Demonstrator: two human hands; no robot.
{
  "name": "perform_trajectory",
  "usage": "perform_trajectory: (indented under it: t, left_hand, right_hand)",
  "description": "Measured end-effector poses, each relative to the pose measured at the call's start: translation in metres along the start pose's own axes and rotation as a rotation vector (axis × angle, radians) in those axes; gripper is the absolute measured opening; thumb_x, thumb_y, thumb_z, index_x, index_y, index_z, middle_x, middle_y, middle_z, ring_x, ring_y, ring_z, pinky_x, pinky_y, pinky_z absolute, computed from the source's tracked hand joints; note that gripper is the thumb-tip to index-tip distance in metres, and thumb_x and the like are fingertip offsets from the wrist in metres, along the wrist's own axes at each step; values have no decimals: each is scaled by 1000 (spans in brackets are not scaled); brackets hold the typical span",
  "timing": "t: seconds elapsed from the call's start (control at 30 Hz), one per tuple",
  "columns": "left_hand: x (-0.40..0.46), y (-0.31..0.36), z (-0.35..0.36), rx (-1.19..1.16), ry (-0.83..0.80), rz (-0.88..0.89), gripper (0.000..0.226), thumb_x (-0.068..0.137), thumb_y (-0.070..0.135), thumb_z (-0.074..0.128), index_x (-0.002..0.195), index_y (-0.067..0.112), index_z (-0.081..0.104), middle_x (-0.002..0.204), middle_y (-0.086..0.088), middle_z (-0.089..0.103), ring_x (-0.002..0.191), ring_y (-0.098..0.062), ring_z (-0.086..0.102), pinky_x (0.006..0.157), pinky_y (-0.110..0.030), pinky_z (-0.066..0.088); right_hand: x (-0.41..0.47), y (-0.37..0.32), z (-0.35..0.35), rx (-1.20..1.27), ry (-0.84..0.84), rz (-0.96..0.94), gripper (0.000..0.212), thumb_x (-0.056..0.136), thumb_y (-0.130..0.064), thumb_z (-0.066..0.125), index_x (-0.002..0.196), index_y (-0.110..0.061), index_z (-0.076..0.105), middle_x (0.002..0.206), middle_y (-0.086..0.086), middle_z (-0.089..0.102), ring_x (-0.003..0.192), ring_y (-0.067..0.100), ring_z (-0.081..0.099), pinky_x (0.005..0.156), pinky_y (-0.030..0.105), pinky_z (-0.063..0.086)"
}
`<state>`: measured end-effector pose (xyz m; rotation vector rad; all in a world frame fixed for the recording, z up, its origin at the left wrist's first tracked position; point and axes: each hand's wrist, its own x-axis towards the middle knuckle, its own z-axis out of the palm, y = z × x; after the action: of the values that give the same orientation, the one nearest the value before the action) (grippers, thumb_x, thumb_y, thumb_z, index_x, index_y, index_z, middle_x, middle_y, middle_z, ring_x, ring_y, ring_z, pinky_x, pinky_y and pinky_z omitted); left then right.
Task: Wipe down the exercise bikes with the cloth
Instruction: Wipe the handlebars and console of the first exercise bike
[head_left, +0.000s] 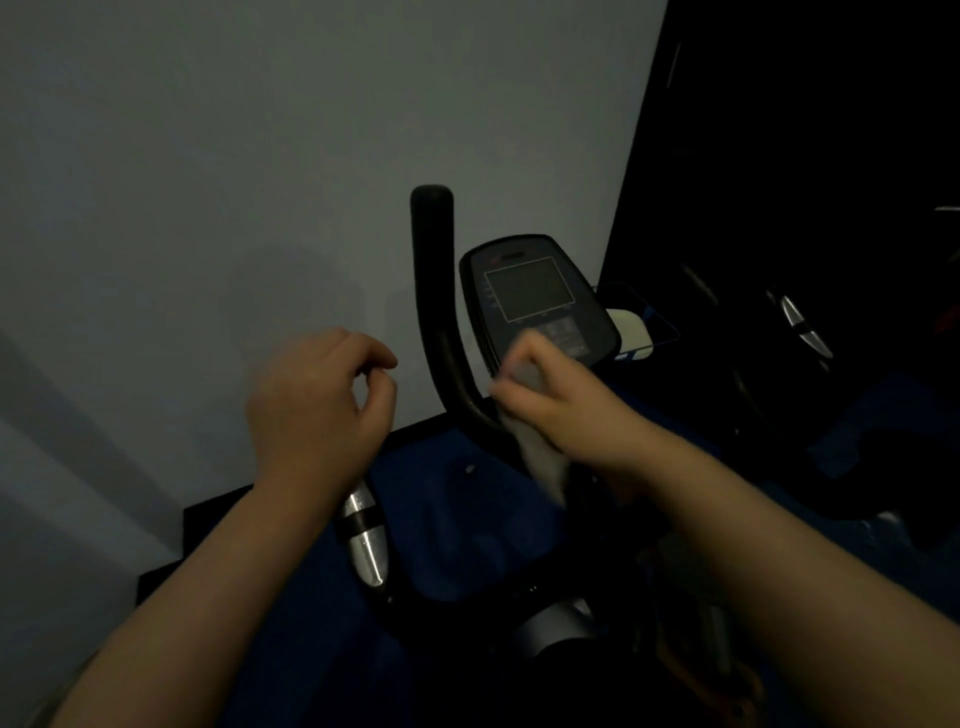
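Note:
A black exercise bike stands before me in dim light, its left handlebar curving upward and its console with a dark screen just right of it. My right hand is shut on a pale cloth, held against the lower bend of that handlebar, just below the console. The cloth hangs down under my fist. My left hand hovers left of the handlebar, fingers loosely curled, holding nothing and touching nothing. A silver grip sensor on the lower bar shows under my left wrist.
A grey wall rises close behind the bike. Blue floor mat lies below. At the right, in deep shadow, a second bike's handlebar with a silver sensor is visible. A white and blue object sits behind the console.

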<state>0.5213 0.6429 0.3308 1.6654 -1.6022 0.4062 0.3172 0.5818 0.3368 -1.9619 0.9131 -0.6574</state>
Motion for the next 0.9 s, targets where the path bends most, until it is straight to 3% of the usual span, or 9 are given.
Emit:
perform_trajectory:
  t: [0.17, 0.3, 0.43, 0.5, 0.57, 0.63, 0.73, 0.8, 0.9]
  left_hand:
    - [0, 0, 1, 21, -18, -1, 13, 78, 11, 59, 81, 18, 69, 73, 5, 62, 68, -13, 53, 60, -19, 23]
    - [-1, 0, 1, 23, -12, -11, 13, 78, 10, 59, 81, 18, 69, 73, 4, 61, 68, -6, 46, 59, -18, 21]
    - [-2, 2, 1, 58, -28, -10, 13, 78, 11, 59, 82, 18, 70, 75, 2, 62, 71, -14, 54, 61, -19, 22]
    - [-2, 3, -1, 77, -60, 7, 13, 80, 12, 58, 83, 19, 69, 77, 1, 63, 73, -17, 55, 64, -20, 25]
    - [-2, 8, -7, 0, -75, 5, 16, 83, 11, 58, 89, 21, 69, 82, 5, 62, 73, -13, 54, 82, -24, 36]
    - [-5, 30, -15, -150, -52, 44, 18, 86, 8, 55, 94, 19, 67, 87, 9, 60, 73, -2, 50, 109, -28, 28]
    - [-18, 68, -8, -239, -143, 205, 23, 85, 6, 49, 98, 15, 65, 96, 6, 64, 90, -6, 54, 114, -39, 25]
    - [-32, 78, 9, -332, -304, 118, 27, 87, 10, 47, 107, 20, 63, 111, 10, 61, 107, -3, 51, 114, -48, 26]
    - [-51, 73, 28, -314, -386, 67, 31, 94, 21, 40, 119, 24, 59, 129, 9, 54, 135, -7, 34, 118, -48, 16]
  right_hand:
    - [-5, 8, 11, 129, 56, 26, 18, 96, -22, 51, 93, -6, 43, 79, 0, 48, 69, 2, 47, 60, 12, 40]
    - [-28, 18, -5, -17, 1, -48, 16, 95, -20, 51, 89, -8, 43, 76, -4, 46, 65, -3, 44, 60, 12, 39]
    - [12, -5, 22, 62, 108, -47, 18, 95, -22, 54, 85, -11, 43, 78, -2, 48, 72, 6, 48, 66, 21, 42]
    - [-9, 3, 22, 63, 155, -65, 15, 94, -19, 54, 86, -13, 42, 81, -2, 47, 72, 5, 47, 63, 15, 41]
    - [-51, 18, 17, -48, 174, -126, 17, 91, -19, 55, 82, -23, 41, 85, -7, 44, 77, 5, 46, 66, 14, 39]
    - [-79, 28, 14, -127, 220, -169, 18, 85, -24, 56, 79, -28, 40, 86, -9, 44, 82, 8, 47, 71, 20, 38]
    - [-56, 18, 17, -122, 220, -140, 21, 89, -22, 59, 79, -23, 40, 85, -6, 45, 81, 10, 46, 69, 25, 36]
    - [-49, 13, 24, -80, 310, -112, 20, 89, -18, 59, 81, -19, 40, 84, -4, 45, 80, 12, 45, 66, 26, 34]
    - [-95, 29, 34, -104, 378, -105, 19, 79, -23, 59, 77, -25, 40, 81, -11, 43, 76, 11, 45, 66, 22, 36]
